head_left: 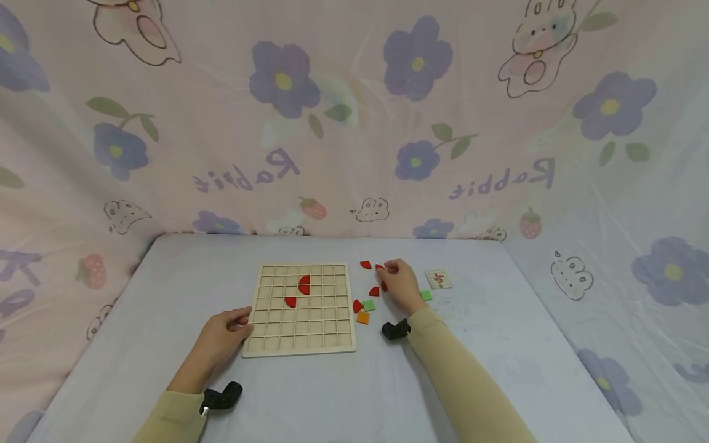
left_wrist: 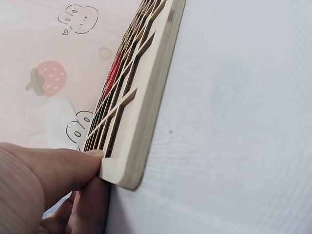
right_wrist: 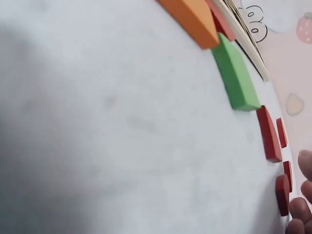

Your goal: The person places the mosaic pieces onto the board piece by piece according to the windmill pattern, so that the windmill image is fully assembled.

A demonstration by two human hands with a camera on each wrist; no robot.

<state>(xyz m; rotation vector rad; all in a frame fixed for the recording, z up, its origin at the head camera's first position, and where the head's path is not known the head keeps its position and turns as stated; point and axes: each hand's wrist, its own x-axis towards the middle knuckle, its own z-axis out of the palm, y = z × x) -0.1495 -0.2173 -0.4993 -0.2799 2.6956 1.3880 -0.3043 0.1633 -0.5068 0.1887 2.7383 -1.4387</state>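
My left hand (head_left: pixel 221 335) grips the left edge of a wooden grid board (head_left: pixel 327 332), which lies flat on the table. In the left wrist view, the thumb (left_wrist: pixel 73 168) presses on the rim near a corner. Several red quarter-circle pieces (head_left: pixel 290 302) sit on the board's grid. To the right of the board my right hand (head_left: pixel 401 286) reaches over loose red pieces (head_left: pixel 374 291), its fingertips right beside one at the back. In the right wrist view, the fingers (right_wrist: pixel 300 209) show at the right edge near red pieces (right_wrist: pixel 282 194), with nothing visible between them.
An orange square (head_left: pixel 362 317) and a green square (head_left: pixel 368 305) lie by the board's right edge, beside a red piece (head_left: pixel 357 306). Another green square (head_left: pixel 426 295) and a small patterned card (head_left: pixel 439 279) are right of my right hand. A printed curtain (head_left: pixel 354 135) hangs behind the table.
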